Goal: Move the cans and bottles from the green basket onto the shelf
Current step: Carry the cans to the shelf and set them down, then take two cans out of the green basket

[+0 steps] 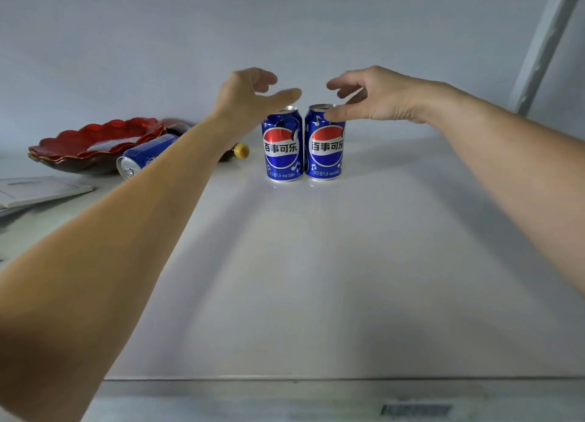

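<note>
Two blue Pepsi cans stand upright side by side on the white shelf (316, 263): the left can (282, 151) and the right can (326, 149). My left hand (250, 92) hovers just above the left can, fingers spread, holding nothing. My right hand (373, 95) hovers above the right can with fingers apart, its thumb close to the can's rim. A third blue can (142, 157) lies on its side at the left. A bottle with a yellow cap (241, 151) lies behind my left forearm, mostly hidden. The green basket is out of view.
A stack of red scalloped dishes (95, 143) sits at the back left. A flat white box (38, 190) lies at the left edge. A grey wall backs the shelf, and a white upright post (544, 41) stands at the right. The shelf's front lip (285, 387) runs below.
</note>
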